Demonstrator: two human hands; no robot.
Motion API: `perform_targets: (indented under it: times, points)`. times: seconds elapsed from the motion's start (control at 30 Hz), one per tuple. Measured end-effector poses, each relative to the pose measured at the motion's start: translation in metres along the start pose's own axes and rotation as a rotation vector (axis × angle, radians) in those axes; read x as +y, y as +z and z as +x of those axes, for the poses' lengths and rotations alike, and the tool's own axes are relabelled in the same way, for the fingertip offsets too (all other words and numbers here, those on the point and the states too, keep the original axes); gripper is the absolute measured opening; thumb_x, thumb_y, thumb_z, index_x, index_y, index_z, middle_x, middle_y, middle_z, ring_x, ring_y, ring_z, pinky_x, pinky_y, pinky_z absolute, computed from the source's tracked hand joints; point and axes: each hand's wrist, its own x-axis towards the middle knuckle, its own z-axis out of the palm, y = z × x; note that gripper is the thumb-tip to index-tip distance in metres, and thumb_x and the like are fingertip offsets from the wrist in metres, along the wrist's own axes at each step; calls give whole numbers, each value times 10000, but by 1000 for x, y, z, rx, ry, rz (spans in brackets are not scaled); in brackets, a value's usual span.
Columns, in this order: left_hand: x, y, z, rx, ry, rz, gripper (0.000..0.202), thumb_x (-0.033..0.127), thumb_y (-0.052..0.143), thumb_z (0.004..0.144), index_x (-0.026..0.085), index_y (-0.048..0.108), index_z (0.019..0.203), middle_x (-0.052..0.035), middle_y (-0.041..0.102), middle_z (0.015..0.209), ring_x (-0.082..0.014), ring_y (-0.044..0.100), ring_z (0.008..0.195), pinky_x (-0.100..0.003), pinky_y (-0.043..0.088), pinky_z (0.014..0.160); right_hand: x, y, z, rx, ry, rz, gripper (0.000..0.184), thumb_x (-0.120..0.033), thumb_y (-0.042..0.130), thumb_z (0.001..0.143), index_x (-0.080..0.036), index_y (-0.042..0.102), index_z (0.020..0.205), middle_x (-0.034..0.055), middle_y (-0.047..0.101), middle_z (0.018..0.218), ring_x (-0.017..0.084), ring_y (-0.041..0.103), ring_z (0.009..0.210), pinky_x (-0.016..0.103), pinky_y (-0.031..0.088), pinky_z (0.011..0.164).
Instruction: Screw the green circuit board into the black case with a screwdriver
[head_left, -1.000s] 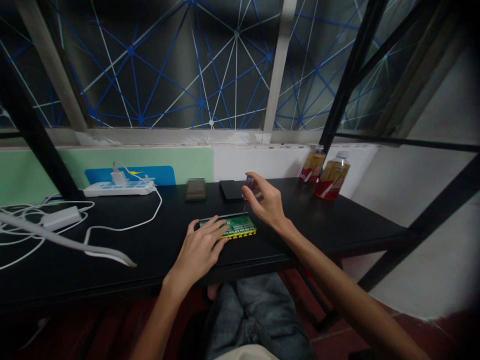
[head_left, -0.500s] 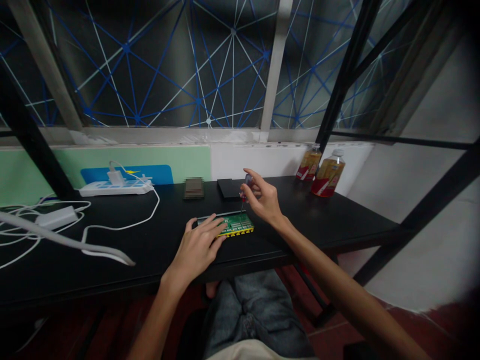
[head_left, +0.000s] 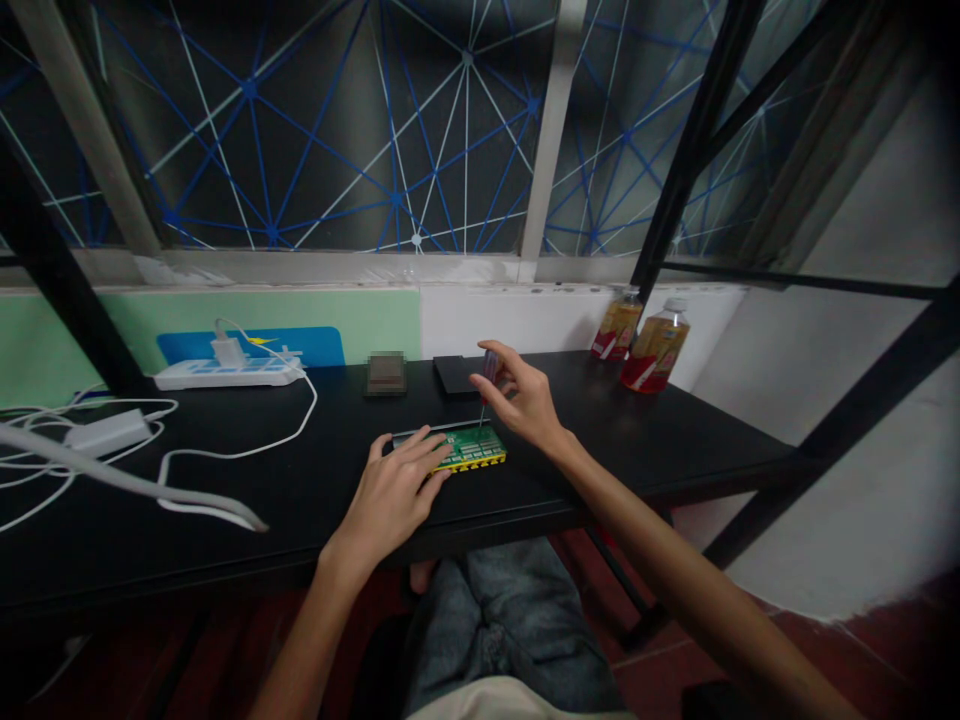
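Note:
A green circuit board (head_left: pixel 472 440) with a yellow-edged row of connectors along its near side lies on the black desk. My left hand (head_left: pixel 394 490) rests on its left part, fingers spread and lying flat, covering much of that end. My right hand (head_left: pixel 521 395) is closed around the clear-and-reddish handle of a screwdriver (head_left: pixel 490 368) above the board's right part. The screwdriver stands nearly upright, its thin shaft pointing down to the board. Whether the tip sits on a screw is too small to tell.
Behind the board lie a dark flat object (head_left: pixel 453 376) and a blurred square item (head_left: pixel 386 373). Two drink bottles (head_left: pixel 654 350) stand back right. At left are a white power strip (head_left: pixel 225 373), a white adapter (head_left: pixel 109 432) and tangled cables. Black frame posts rise at both sides.
The right hand's fingers have shifted slightly on the screwdriver handle, and the handle tilts a little differently. My left hand and the board stay in place.

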Motion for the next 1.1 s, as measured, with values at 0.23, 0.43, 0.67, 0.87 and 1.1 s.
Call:
perform_targets:
  times: [0.23,0.43,0.67,0.87,1.1]
  points:
    - [0,-1,-1,-15,-8,19,338,252,496,976,263,594,1299,-54,572,1396,-256,448,1367,-540,298,1097,0,-1,0,24,-21,-6,443,-361,516,933,-211,511,1350,9,641,800,114,586,576,234,498,576]
    - [0,1,-1,-4,-2,17,332,262,493,977,261,602,1290,-58,579,1388,-257,454,1361,-531,302,1095,1,-3,1,0,-47,-73,419,-345,468,956,-208,509,1350,26,667,850,124,591,617,257,494,652]
    - [-2,1,0,-1,3,12,331,259,490,977,260,606,1287,-62,583,1385,-262,457,1360,-540,304,1095,1,-4,1,37,-48,-150,415,-395,569,900,-211,542,1271,-17,594,689,125,526,530,259,455,590]
    - [-2,2,0,-4,13,28,337,262,480,985,245,591,1302,-62,576,1393,-259,452,1363,-548,304,1093,-1,-6,-2,-59,-25,-107,503,-284,407,964,-194,343,1455,35,673,866,132,620,629,249,483,631]
    - [0,1,0,5,5,17,336,257,506,972,261,597,1296,-61,584,1383,-257,458,1359,-524,311,1093,1,-1,-1,1,-28,-80,496,-408,585,895,-211,488,1339,-14,612,690,133,570,528,256,488,568]
